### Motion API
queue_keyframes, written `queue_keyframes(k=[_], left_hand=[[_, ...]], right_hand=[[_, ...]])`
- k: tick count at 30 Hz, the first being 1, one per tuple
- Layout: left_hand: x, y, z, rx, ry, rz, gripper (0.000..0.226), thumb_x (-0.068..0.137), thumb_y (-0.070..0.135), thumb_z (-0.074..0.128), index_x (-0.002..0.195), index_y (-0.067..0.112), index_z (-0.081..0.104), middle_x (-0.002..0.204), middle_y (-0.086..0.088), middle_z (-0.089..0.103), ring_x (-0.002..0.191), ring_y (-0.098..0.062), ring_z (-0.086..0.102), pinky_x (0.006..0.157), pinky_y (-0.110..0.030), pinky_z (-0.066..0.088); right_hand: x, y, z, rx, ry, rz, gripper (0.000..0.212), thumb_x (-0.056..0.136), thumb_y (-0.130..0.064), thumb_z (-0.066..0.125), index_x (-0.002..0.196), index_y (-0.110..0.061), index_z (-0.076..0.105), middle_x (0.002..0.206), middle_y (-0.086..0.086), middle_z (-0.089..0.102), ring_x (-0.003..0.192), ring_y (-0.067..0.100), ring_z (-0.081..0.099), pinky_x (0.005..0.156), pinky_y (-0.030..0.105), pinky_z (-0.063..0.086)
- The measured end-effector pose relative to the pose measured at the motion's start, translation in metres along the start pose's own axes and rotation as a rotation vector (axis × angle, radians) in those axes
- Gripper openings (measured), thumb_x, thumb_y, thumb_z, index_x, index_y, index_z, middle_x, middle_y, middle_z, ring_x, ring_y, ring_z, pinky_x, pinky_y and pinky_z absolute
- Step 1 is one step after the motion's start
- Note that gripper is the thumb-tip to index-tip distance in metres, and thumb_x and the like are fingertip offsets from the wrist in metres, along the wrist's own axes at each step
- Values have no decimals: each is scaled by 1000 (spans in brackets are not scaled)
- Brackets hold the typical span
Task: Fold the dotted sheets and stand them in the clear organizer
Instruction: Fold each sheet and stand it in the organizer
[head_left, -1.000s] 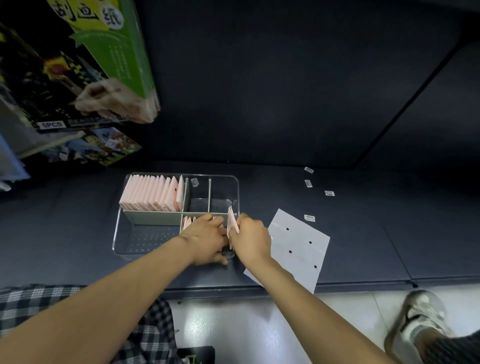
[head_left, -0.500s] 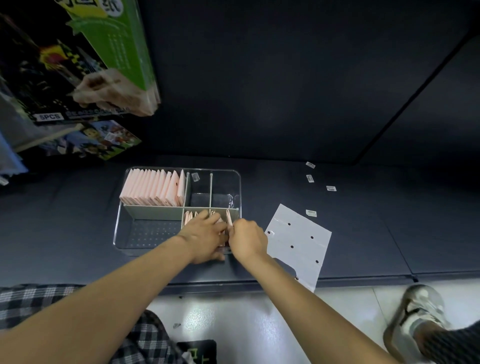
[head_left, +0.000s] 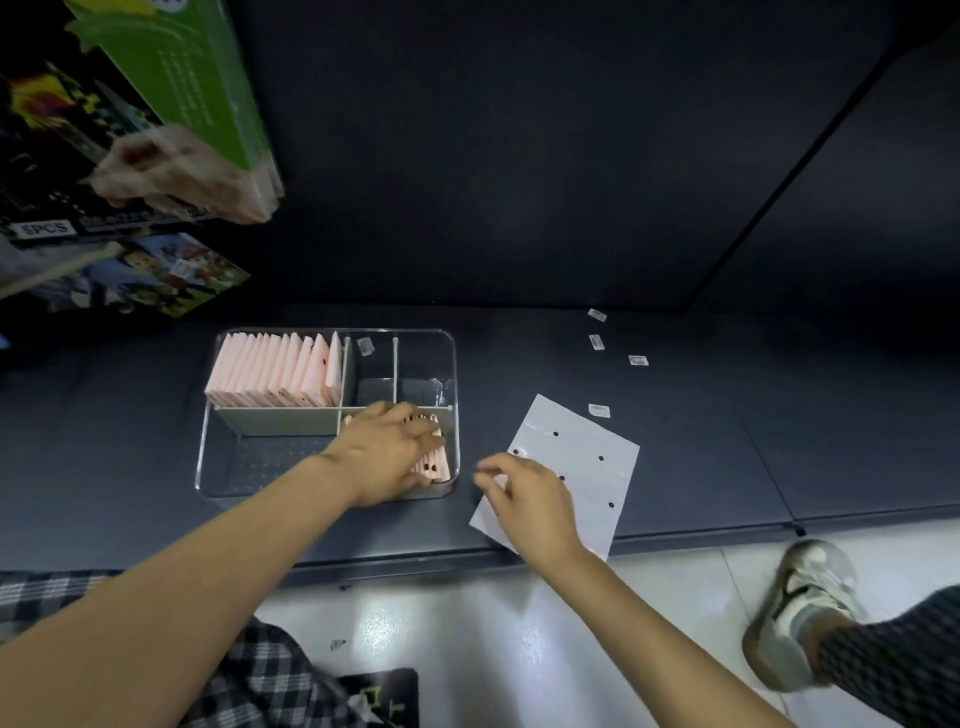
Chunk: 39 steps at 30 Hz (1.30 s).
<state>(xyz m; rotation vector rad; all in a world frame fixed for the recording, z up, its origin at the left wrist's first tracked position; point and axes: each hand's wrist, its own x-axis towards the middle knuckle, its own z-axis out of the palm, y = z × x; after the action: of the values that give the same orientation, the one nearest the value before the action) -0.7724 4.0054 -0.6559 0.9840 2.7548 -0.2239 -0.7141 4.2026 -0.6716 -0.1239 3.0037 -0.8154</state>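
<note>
done so far: the clear organizer (head_left: 327, 410) is filling up. I count a full row of folded pink sheets (head_left: 275, 371) standing in the back-left compartment, plus a smaller bunch (head_left: 434, 460) in the front-right one.

still to do: at least one flat dotted sheet (head_left: 576, 467) is lying unfolded on the dark shelf (head_left: 727, 441), just right of the organizer. The two small back-right compartments look empty, and the front-left one too. So I'd say well along, not finished.

left hand: my left hand (head_left: 389, 457) is down in the front-right compartment, fingers fairly straight and laid over the standing pink sheets there. Looks like pressing or steadying, not gripping anything.

right hand: my right hand (head_left: 530, 499) hovers over the near-left edge of the flat sheet, fingers loosely curled and blurry. Can't tell if it's touching the paper; I don't see it holding anything.

other stuff: a few small labels (head_left: 597, 410) are scattered on the shelf past the sheet.
</note>
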Motion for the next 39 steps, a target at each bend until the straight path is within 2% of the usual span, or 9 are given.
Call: queue_keyframes(k=[6,8,10,12,16,19,25,32,39], left_hand=[[6,22,-13,-87,243,5,39,96,45,42,128,24,52,131,6,52,124,-18,42,99,-30,31],[10,37,-16,-166,335,107,34,94,40,51,120,21,60,122,3,59,117,-21,51,96,-31,37],[14,53,-14,-204,271,197,37,95,41,49,126,23,56,127,4,56,121,-18,47,99,-29,35],[20,65,-6,-230,131,230,45,94,44,48,136,27,45,138,8,46,129,-13,37,103,-27,29],[30,75,4,-325,-67,226,72,88,53,54,148,30,21,153,9,26,140,-11,21,112,-25,20],[37,81,5,-506,-27,140,81,86,59,53,149,36,8,156,11,19,141,-11,20,113,-23,19],[56,101,-6,-646,383,-35,71,91,51,50,149,25,19,156,8,20,142,-8,17,116,-24,14],[63,122,18,-365,172,111,70,96,52,39,152,19,11,160,2,2,147,-12,-2,115,-25,-14],[67,139,46,-220,-57,120,78,96,56,31,150,16,-10,158,-4,-17,145,-19,-17,113,-30,-19]], right_hand=[[-75,111,-1,-338,-305,-62,99,80,-55,63,150,-24,1,156,-9,-7,146,12,-3,118,23,-2],[-85,123,-4,-428,-309,-109,104,71,-46,77,149,-16,15,156,-2,5,145,17,11,118,27,0],[-86,129,-7,-459,-187,-191,88,54,-14,88,134,-12,52,143,3,45,129,20,48,116,28,13],[-82,140,-10,-342,-74,-259,71,53,10,77,118,-14,66,128,1,60,118,20,58,115,28,8],[-71,147,-31,171,-106,-69,38,95,-6,49,101,-40,65,97,-33,62,96,-6,58,94,15,37],[-53,154,-45,354,-106,134,23,100,-23,42,79,-33,49,65,-14,44,60,3,37,62,25,36],[7,166,-52,388,-38,429,24,96,-23,49,103,-1,57,100,13,66,95,29,60,84,39,47],[44,178,-41,224,-74,505,27,97,-30,48,98,-4,55,84,5,55,81,24,51,70,31,40],[52,183,-36,134,-124,538,23,96,-31,46,82,-14,44,82,4,52,92,32,56,69,30,37]])
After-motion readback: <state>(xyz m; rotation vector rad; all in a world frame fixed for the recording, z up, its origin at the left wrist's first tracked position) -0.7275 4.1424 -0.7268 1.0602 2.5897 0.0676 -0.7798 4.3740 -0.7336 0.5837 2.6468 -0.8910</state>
